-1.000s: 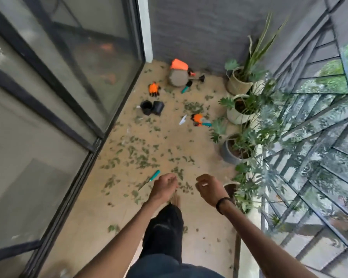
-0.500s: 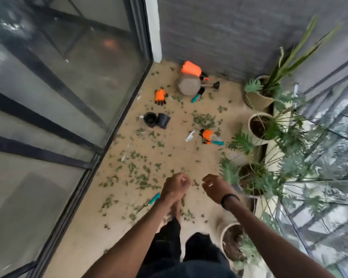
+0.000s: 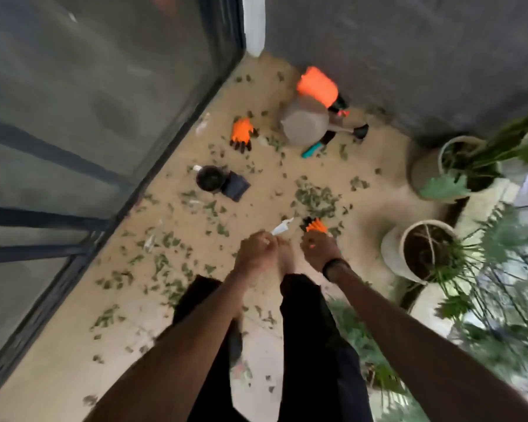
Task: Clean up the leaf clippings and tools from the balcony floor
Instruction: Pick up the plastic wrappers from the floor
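Note:
Green leaf clippings [image 3: 316,197] lie scattered over the tan balcony floor [image 3: 378,190], thickest in a pile ahead of my hands. An orange glove [image 3: 241,134] lies further off at the left. A second orange glove [image 3: 316,225] shows just beyond my right hand [image 3: 319,251]. A white scrap [image 3: 282,228] lies next to my left hand [image 3: 256,251]. Both hands are curled into fists above the floor, with nothing visible in them. A teal-handled tool [image 3: 313,149] and a black trowel [image 3: 360,130] lie by an upturned grey bucket [image 3: 305,123].
Two small black pots [image 3: 209,178] stand near the glass sliding door [image 3: 104,117] on the left. An orange object [image 3: 317,85] leans at the grey wall. Potted plants [image 3: 424,251] line the right side by the railing. My legs in dark trousers [image 3: 311,330] fill the foreground.
I have walked forward along the balcony; the gloves, pots and bucket are much closer. The teal-handled tool that lay by my left hand is no longer in view. Both fists stay closed.

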`<state>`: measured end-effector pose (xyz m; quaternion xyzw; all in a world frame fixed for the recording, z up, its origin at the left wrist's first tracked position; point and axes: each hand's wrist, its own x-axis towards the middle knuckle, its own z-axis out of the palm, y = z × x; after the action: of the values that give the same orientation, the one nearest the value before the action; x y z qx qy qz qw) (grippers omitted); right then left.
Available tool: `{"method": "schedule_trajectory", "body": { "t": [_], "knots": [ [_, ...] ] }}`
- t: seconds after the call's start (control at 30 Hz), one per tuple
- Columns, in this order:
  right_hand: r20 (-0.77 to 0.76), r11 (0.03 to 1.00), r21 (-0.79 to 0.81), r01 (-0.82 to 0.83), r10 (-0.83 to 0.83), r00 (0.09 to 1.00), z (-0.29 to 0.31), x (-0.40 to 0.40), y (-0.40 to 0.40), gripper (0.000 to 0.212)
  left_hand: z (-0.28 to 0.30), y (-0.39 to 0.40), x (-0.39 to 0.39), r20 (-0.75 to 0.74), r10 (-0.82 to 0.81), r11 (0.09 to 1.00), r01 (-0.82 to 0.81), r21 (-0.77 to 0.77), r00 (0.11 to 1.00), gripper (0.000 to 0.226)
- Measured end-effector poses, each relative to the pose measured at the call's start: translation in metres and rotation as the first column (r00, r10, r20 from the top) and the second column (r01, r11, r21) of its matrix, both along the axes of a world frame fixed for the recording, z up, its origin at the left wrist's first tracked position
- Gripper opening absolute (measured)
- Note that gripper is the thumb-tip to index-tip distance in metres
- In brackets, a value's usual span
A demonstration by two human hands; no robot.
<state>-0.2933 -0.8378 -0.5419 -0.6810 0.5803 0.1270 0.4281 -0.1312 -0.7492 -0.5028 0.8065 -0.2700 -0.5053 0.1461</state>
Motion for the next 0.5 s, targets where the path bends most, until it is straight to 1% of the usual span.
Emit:
{"method": "schedule_trajectory", "body": {
  "t": [0.03,0.1,0.17,0.27,0.37,0.4,0.5],
  "knots": [
    [-0.049,0.999,0.021,-0.046,0.047,0.998,-0.031,0.001,-0.022,0.022,-0.026,-0.013,0.003,0.007,0.002,1.000,-0.002,0.023,1.000,0.023],
    [-0.128,0.985,0.071,-0.159,0.168,0.978,-0.092,0.003,-0.059,0.030,-0.077,-0.035,0.008,0.011,-0.005,0.998,0.004,0.065,1.000,0.033],
    [-0.129,0.956,0.096,-0.278,0.289,0.949,-0.142,0.008,-0.083,0.033,-0.122,-0.050,0.014,0.026,-0.012,0.994,0.009,0.108,1.000,0.036],
    [-0.155,0.926,0.151,-0.347,0.369,0.917,-0.235,0.012,-0.110,0.036,-0.204,-0.067,0.020,0.047,-0.112,0.985,0.105,0.134,0.993,0.033],
    [-0.201,0.887,0.157,-0.435,0.460,0.865,-0.331,0.013,-0.125,0.032,-0.291,-0.077,0.024,0.027,-0.204,0.970,0.199,0.140,0.979,0.034],
    [-0.217,0.862,0.163,-0.479,0.505,0.835,-0.361,0.014,-0.127,0.033,-0.319,-0.080,0.025,0.015,-0.237,0.962,0.232,0.147,0.971,0.034],
    [-0.274,0.731,0.203,-0.652,0.682,0.678,-0.431,0.017,-0.131,0.038,-0.396,-0.086,0.036,-0.017,-0.296,0.941,0.295,0.168,0.955,0.034]
  ]
}}
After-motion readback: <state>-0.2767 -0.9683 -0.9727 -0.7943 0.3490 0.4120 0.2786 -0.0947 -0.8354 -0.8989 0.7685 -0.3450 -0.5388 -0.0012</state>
